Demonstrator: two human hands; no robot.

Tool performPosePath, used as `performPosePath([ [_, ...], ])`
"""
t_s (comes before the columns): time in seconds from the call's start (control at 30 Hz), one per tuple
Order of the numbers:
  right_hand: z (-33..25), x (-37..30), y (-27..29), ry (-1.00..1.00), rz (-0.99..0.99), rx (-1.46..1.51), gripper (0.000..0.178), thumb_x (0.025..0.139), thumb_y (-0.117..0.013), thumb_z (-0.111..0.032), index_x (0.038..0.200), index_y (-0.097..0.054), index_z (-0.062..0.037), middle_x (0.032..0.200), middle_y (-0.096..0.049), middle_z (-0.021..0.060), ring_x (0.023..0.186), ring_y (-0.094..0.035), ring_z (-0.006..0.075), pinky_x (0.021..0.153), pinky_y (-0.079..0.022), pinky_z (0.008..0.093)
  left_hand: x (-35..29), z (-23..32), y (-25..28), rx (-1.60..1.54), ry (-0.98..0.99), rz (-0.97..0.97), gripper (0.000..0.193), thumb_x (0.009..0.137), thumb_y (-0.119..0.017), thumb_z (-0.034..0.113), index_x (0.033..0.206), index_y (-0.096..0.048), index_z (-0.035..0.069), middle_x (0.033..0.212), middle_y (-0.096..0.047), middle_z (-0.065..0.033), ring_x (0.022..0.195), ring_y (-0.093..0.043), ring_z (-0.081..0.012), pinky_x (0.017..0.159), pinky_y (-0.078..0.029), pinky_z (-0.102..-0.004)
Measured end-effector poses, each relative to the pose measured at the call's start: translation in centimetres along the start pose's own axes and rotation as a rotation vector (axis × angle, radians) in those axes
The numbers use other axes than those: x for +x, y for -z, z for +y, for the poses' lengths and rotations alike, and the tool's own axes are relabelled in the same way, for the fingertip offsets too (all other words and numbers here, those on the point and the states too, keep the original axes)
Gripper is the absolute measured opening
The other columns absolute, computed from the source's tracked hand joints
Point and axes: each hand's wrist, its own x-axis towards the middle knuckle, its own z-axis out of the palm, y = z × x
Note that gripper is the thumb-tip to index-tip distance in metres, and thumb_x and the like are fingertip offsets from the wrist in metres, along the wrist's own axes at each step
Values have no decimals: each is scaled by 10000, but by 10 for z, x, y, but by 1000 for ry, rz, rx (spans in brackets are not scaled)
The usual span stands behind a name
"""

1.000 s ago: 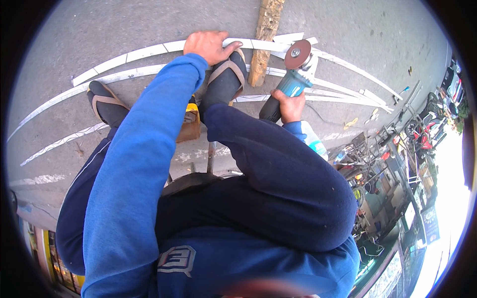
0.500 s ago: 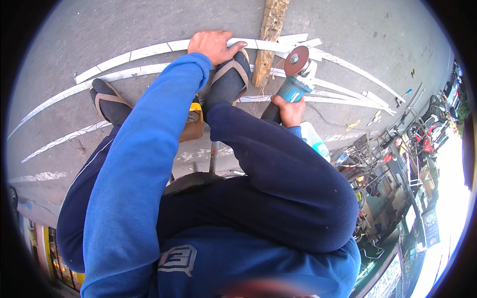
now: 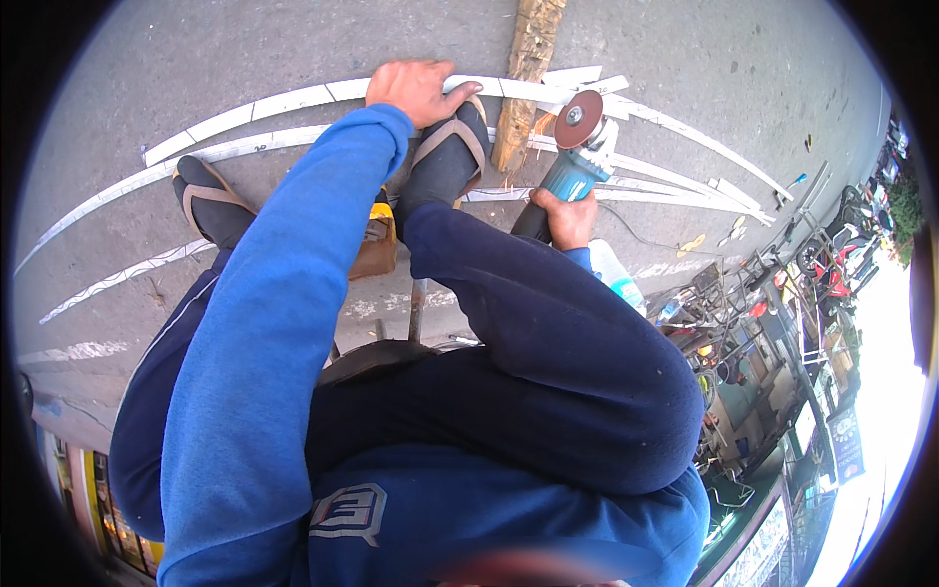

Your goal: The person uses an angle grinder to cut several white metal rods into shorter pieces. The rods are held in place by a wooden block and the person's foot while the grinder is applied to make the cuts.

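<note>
So the left hand (image 3: 409, 93) is palm down over a long curved white strip (image 3: 293, 102), fingers close together and the thumb sticking out sideways toward the right sandal (image 3: 450, 142). Can't tell whether the fingertips curl under the strip, they're out of sight. The strip has dark marks across it and lies over a rough wooden plank (image 3: 529, 49), crossing it well above its near end, with the rest stretched out above the grey pavement (image 3: 293, 39)

Right hand (image 3: 570, 217) is wrapped round the body of a teal angle grinder (image 3: 570, 178), thumb folded across it. The reddish-brown disc (image 3: 579, 119) faces up, just past the right edge of the plank and close to the strip; hard to say how much of a gap there is

More white strips (image 3: 249, 145) lie about on the pavement, one of them passing between the two sandalled feet and under the plank. A zigzag-patterned strip (image 3: 127, 282) is off beyond the left sandal (image 3: 210, 196). There's a yellow-and-brown thing (image 3: 377, 245) between the legs, a clear bottle (image 3: 616, 274) by the right wrist, and a red motorcycle (image 3: 836, 279) over toward the pavement's right edge
</note>
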Motion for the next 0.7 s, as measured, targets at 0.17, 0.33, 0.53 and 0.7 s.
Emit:
performPosePath([
  [0.17, -21, 3, 11, -23, -169, 286, 441, 623, -817, -77, 1005, -621, 25, 857, -667, 90, 740, -641, 190, 685, -530, 337, 0, 1, 3, 0, 8, -21, 561, 924, -507, 651, 976, -729, 138, 913, -735, -119, 855, -712, -319, 766, -572, -459],
  [0.33, -27, 7, 17, 46, -167, 254, 448, 613, -818, -88, 999, -627, 34, 856, -672, 94, 737, -641, 199, 690, -534, 350, 1, 3, 7, 8, 18, -48, 566, 925, -507, 652, 986, -725, 133, 905, -734, -130, 849, -714, -318, 764, -574, -460],
  [0.53, 16, 7, 8, -1, -113, 76, 444, 614, -817, -90, 992, -615, 25, 851, -674, 86, 740, -642, 189, 702, -529, 342, -1, 3, 3, 3, 16, -20, 562, 923, -510, 651, 981, -725, 135, 878, -733, -123, 825, -715, -320, 752, -575, -462],
  [0.7, 27, 27, 17, 48, -290, 225, 434, 629, -813, -78, 1001, -608, 11, 861, -667, 74, 738, -643, 177, 691, -529, 334, 0, 1, 1, 8, -2, -3, 563, 926, -504, 650, 967, -722, 133, 881, -731, -124, 829, -711, -331, 756, -569, -465],
])
